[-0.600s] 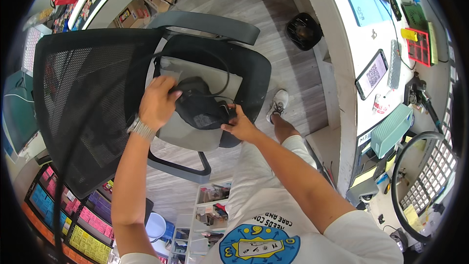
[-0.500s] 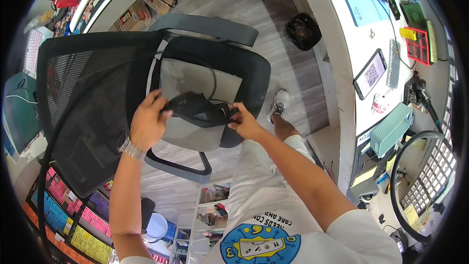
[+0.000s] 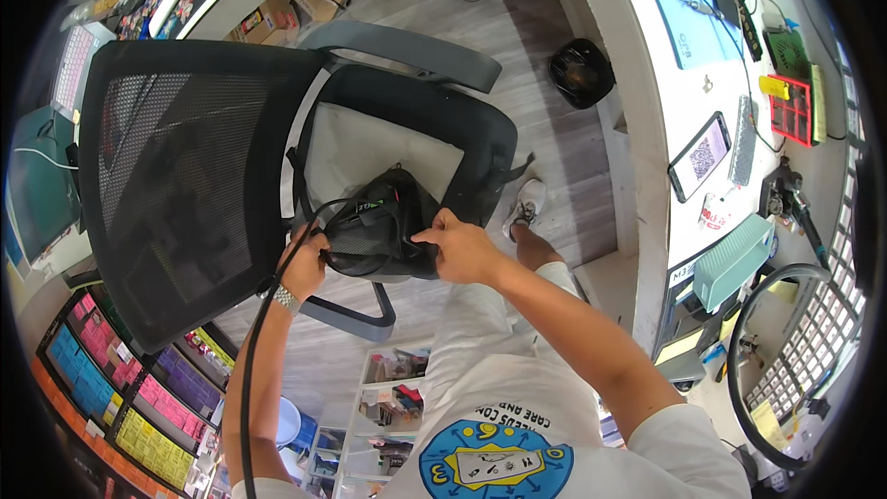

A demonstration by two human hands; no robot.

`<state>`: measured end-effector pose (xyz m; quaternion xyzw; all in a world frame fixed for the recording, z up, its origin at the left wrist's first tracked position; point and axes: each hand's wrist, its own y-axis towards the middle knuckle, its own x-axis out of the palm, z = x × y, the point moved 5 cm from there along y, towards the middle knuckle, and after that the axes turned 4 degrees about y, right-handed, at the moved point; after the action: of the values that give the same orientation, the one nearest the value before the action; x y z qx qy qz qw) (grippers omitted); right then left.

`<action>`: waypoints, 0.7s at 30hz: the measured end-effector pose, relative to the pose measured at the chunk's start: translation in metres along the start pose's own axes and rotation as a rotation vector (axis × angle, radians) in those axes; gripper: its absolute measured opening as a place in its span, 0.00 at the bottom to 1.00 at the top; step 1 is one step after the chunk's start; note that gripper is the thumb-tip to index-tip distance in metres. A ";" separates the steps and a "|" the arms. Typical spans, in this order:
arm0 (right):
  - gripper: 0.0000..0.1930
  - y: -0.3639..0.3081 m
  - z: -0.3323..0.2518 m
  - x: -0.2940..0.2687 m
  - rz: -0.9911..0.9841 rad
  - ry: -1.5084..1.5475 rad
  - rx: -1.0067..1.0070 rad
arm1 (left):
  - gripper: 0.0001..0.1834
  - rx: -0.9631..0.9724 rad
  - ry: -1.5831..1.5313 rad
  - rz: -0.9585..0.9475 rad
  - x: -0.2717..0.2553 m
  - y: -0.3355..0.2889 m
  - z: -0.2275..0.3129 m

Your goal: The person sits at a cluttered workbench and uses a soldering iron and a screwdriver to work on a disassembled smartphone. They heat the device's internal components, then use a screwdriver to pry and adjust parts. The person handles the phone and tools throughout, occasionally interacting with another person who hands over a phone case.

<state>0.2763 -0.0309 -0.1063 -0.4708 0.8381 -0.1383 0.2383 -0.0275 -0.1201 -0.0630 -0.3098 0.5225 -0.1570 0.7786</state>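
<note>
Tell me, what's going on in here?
Someone is handling a black mesh item over the grey pad on an office chair. The right hand pinches its right edge; the left hand is at its left side, its exact grip unclear. A black cable passes in front of the left forearm.

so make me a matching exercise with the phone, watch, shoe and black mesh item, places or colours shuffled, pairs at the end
Things
1. phone
2. watch
3. shoe
4. black mesh item

Places and colours
A. on the wooden-look floor
B. between the left hand and the right hand
C. on the white desk
D. silver-coloured

Right pairs: 1-C, 2-D, 3-A, 4-B
</note>
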 end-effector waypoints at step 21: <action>0.26 0.018 0.062 0.010 0.233 -0.011 0.326 | 0.46 -0.305 -0.854 0.032 0.079 0.001 -0.058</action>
<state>0.2919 -0.0309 -0.1701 -0.3265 0.8522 -0.2411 0.3301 -0.0486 -0.1824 -0.1354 -0.4501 0.1764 0.0758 0.8721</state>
